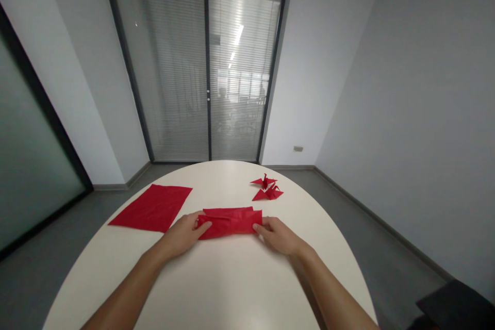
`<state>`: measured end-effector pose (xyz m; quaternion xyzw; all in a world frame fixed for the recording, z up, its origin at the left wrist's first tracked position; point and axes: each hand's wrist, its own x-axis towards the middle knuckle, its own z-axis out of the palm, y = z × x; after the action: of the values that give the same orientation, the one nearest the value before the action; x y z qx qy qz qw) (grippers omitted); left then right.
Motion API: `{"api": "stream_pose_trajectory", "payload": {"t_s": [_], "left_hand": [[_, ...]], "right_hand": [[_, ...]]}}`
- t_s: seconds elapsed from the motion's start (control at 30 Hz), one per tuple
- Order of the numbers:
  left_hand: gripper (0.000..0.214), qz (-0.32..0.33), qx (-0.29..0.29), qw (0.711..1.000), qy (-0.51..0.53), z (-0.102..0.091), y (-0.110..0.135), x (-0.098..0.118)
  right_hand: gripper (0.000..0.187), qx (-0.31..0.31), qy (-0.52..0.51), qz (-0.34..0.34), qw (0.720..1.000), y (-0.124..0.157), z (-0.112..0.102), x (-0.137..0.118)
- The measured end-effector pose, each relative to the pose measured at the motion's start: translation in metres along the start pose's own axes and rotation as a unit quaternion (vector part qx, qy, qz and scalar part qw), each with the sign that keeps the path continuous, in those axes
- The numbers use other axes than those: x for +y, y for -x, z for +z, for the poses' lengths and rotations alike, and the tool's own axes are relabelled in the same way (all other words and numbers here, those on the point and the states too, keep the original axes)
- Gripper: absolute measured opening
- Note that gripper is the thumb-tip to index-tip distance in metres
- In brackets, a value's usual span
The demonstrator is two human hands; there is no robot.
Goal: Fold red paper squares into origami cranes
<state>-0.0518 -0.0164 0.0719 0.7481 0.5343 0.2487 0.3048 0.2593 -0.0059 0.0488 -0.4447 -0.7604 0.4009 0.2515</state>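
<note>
A folded sheet of red paper [232, 223] is held at its two ends, just over the middle of the table. My left hand [185, 234] pinches its left end, thumb in front and fingers behind. At the right end, my right hand [276, 234] grips the paper the same way. The near layer is doubled up, and a second layer shows behind its top edge. I cannot tell whether the paper's lower edge touches the table.
A flat red paper sheet [152, 208] lies on the round white table [224, 289] at left. Two folded red paper cranes, one farther back [265, 182] and one nearer [269, 193], stand at back right. A dark object [456, 304] is at lower right, beyond the table edge.
</note>
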Motion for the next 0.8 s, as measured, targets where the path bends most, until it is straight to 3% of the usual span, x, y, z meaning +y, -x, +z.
{"api": "stream_pose_trajectory", "payload": {"t_s": [0.07, 0.3, 0.43, 0.57, 0.7, 0.8], "left_hand": [[0.035, -0.007, 0.048, 0.998, -0.032, 0.007, -0.004, -0.008], [0.026, -0.043, 0.123, 0.989, -0.075, 0.024, -0.012, -0.022], [0.042, -0.064, 0.153, 0.980, -0.113, 0.033, -0.013, -0.020], [0.050, -0.083, 0.177, 0.970, -0.147, 0.042, -0.012, -0.021], [0.044, 0.010, 0.265, 0.943, -0.201, 0.045, -0.009, -0.013], [0.024, 0.079, 0.243, 0.942, -0.219, 0.051, -0.005, -0.001]], "right_hand": [[0.047, 0.013, -0.007, 0.011, 1.000, -0.002, 0.003, 0.002], [0.041, 0.092, 0.016, -0.010, 0.996, -0.010, 0.014, 0.007], [0.032, 0.140, 0.074, -0.003, 0.987, -0.014, 0.018, 0.013], [0.028, 0.150, 0.049, -0.018, 0.987, -0.014, 0.019, 0.009], [0.041, 0.149, 0.041, -0.021, 0.988, -0.012, 0.021, 0.003], [0.051, 0.160, 0.058, -0.003, 0.985, -0.013, 0.023, 0.006]]}}
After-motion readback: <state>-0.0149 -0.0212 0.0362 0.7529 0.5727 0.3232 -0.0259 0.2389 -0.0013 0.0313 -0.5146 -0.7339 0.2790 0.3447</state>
